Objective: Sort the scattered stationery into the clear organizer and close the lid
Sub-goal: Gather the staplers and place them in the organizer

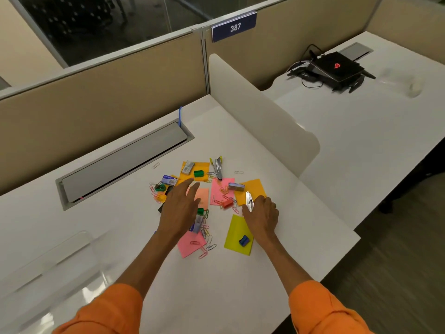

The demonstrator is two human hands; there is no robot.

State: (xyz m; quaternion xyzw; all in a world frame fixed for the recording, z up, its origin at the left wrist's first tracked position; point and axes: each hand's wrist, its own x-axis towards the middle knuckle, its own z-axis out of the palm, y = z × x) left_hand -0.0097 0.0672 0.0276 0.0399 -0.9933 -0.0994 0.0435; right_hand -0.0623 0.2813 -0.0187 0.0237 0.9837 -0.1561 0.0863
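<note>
At the middle of the white bench (277, 273) the stationery lies in one loose scatter, so by my judgement the sorting has barely started: nothing shows inside the clear organizer (60, 259), which sits as a blurred, see-through shape near the left front corner, well apart from the pile; whether its lid is on I cannot tell. The left hand (179, 208) is released, fingers straight and spread over the pink notes and paper clips (207, 235), holding nothing. The right hand (263, 213) has its fingers curled round the lower end of a small silver metal tool (248, 200), just beside the orange note. Left to gather are the stapler (218, 167), green sharpener (199, 174), blue sharpener (244, 240) on the yellow-green note (234, 232), the staple boxes and many clips; then the lid. For room, bare surface runs between pile and organizer, giving a free path leftward. The white divider panel (260, 112) stands close behind on the right, the cable slot (125, 162) lies behind on the left, and the bench edge falls away near the right forearm.
</note>
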